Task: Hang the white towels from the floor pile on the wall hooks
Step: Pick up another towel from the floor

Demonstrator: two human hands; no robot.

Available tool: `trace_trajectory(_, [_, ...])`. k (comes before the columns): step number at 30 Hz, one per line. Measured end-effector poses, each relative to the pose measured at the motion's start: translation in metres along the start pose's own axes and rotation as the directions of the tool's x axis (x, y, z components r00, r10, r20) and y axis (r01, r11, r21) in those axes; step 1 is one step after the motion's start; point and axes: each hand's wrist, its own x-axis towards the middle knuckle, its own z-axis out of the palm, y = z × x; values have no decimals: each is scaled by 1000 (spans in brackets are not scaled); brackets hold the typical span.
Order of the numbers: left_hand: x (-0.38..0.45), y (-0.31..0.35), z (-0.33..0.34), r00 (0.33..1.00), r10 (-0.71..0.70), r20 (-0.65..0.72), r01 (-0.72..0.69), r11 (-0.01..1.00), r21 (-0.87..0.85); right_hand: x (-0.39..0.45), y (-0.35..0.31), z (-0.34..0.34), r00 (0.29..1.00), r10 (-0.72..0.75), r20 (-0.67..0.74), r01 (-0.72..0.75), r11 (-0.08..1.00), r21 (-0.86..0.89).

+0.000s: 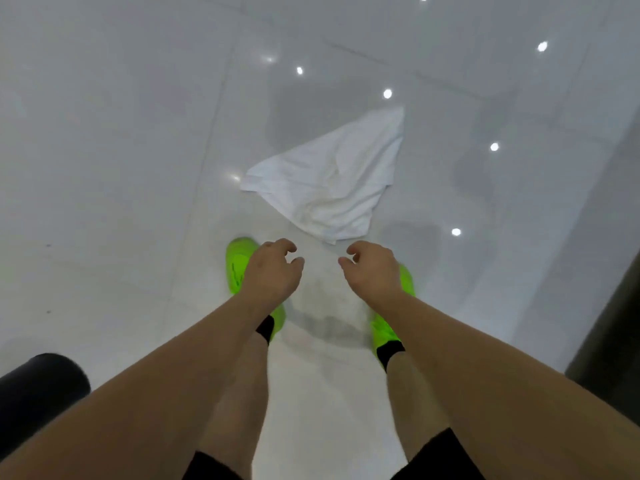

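Observation:
A crumpled white towel lies on the glossy white tiled floor, straight ahead of my feet. My left hand hangs above my left shoe with its fingers loosely curled and nothing in it. My right hand hangs beside it, fingers loosely curled too, holding nothing. Both hands are a short way short of the towel's near corner and do not touch it. No wall hooks are in view.
My bright green shoes stand on the floor just below the towel. A dark rounded object sits at the lower left. A dark vertical surface rises along the right edge. Ceiling lights reflect in the tiles.

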Motion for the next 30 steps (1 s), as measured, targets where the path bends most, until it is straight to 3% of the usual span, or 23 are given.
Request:
trace_trajectory(5, [101,-52,52,999,-17,41,16,1000,25,90,19,81,1000,-23,-17,23,999,-38])
trace_trajectory(11, [169,-92,87,1000,-19,10,19,999,-26,164,23,145,952,-266,-149,218,936,-275])
trace_trajectory(18, [197,-116,100,994,-65,-87,59,996,-72,198,28,171,924,-288,-251,168,896,-411])
trace_trajectory(22, [197,-115,102,996,-65,-60,61,995,-74,200,30,171,907,-284,-311,195,938,-288])
trace_trajectory(25, [191,-107,97,997,-60,-38,57,996,-71,188,22,160,938,-228,-263,189,968,-165])
trace_trajectory(30, [166,-72,66,1000,6,16,-6,1000,-20,151,7,113,981,-16,-193,24,999,37])
